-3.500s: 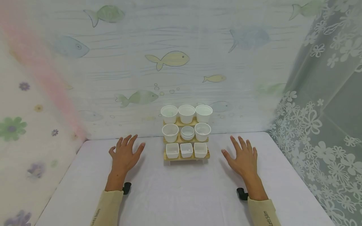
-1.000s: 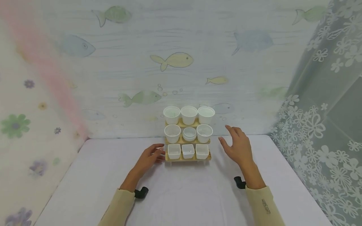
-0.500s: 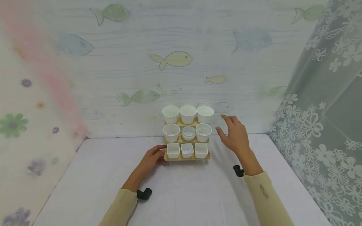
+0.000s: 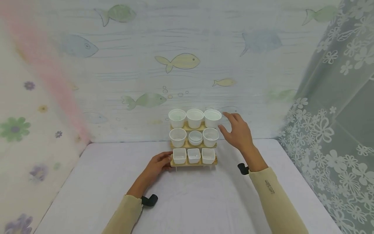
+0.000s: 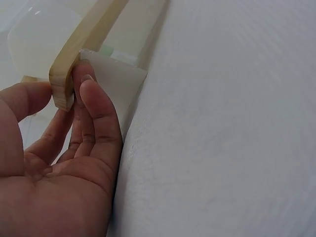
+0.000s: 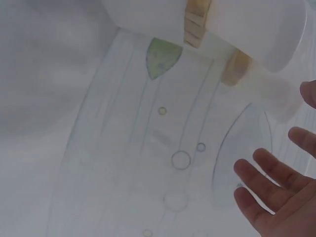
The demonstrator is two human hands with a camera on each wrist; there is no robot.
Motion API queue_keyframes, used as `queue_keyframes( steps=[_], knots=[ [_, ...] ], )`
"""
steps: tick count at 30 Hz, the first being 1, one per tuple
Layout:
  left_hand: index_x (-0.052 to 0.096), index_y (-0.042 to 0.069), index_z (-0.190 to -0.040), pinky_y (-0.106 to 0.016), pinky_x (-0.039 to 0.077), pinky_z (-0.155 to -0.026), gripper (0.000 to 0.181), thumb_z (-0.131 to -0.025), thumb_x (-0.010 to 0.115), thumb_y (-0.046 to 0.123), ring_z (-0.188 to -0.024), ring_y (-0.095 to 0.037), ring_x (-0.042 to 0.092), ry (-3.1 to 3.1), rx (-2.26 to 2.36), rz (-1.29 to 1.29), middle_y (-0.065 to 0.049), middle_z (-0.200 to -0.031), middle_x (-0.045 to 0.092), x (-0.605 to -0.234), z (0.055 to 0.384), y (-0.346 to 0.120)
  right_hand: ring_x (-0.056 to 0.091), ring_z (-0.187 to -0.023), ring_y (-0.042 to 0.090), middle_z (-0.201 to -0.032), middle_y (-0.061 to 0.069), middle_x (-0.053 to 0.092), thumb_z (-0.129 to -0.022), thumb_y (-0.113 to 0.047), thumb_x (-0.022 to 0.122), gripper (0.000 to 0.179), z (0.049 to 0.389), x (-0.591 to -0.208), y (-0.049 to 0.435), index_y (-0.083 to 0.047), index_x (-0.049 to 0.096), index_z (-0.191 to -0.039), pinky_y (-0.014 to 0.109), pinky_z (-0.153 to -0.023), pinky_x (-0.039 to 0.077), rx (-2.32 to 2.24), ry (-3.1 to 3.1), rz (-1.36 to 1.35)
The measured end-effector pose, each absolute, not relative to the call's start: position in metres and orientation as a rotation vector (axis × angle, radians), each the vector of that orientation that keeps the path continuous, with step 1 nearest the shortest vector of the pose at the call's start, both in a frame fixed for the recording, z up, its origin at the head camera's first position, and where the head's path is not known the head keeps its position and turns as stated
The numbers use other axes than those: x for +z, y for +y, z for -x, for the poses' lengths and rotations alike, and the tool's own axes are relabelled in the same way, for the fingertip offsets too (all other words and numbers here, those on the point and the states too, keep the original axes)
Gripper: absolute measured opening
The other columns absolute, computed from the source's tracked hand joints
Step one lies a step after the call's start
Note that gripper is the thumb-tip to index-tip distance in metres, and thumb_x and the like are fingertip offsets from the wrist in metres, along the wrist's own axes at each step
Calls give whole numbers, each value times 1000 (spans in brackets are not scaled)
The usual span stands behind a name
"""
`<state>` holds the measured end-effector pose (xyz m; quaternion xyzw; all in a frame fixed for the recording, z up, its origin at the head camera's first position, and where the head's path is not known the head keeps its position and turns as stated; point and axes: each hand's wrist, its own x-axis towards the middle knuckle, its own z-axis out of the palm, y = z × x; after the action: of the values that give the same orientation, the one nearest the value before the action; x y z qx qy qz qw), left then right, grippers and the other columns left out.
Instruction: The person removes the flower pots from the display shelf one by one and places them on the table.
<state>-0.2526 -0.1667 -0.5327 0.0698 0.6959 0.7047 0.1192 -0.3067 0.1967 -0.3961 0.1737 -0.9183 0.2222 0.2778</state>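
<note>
While the left hand (image 4: 157, 165) is pinching the pale-wood, three-tiered stand (image 4: 190, 165), the right hand (image 4: 239, 134) is hovering, fingers spread, beside white cups (image 4: 212, 119).

Head view: lit dimly and evenly; soft shadow beside right sleeve (image 4: 276, 200) on tablecloth (image 4: 198, 201). Left wrist view: dim, shaded along left hand (image 5: 66, 175). Right wrist view: hazy, low-contrast; white cup (image 6: 259, 32) washed out.

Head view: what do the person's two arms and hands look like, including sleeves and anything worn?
The left hand and right hand wear no gloves. Both the left sleeve and right sleeve are long and beige; dark lettering shows on the right one. A small black angled piece sits at each wrist. No cables show.
</note>
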Motion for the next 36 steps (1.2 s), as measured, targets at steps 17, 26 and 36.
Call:
queue_keyframes(
  steps=[17,26,36],
  knots=[
    [52,-2,-150,-33,58,-93,44,-110,58,15,-107,-19,67,2024,2066,-239,-18,-134,66,-534,251,-166,55,-136,39,-144,20,59,-99,-35,75,57,324,-379,178,-6,61,-146,59,-111,47,757,-2587,-499],
    [52,-1,-151,-33,59,-92,47,-109,60,18,-108,-20,67,2010,2071,-214,-20,-139,64,-532,253,-167,58,-129,38,-147,20,59,-100,-38,75,58,327,-374,170,-5,60,-146,57,-106,50,803,-2627,-479],
    [50,1,-152,-33,60,-91,48,-108,61,16,-109,-21,69,1989,2085,-201,-21,-138,66,-537,258,-170,60,-121,39,-146,21,59,-98,-36,77,56,333,-378,165,-3,62,-141,56,-101,52,854,-2620,-449]
  ],
)
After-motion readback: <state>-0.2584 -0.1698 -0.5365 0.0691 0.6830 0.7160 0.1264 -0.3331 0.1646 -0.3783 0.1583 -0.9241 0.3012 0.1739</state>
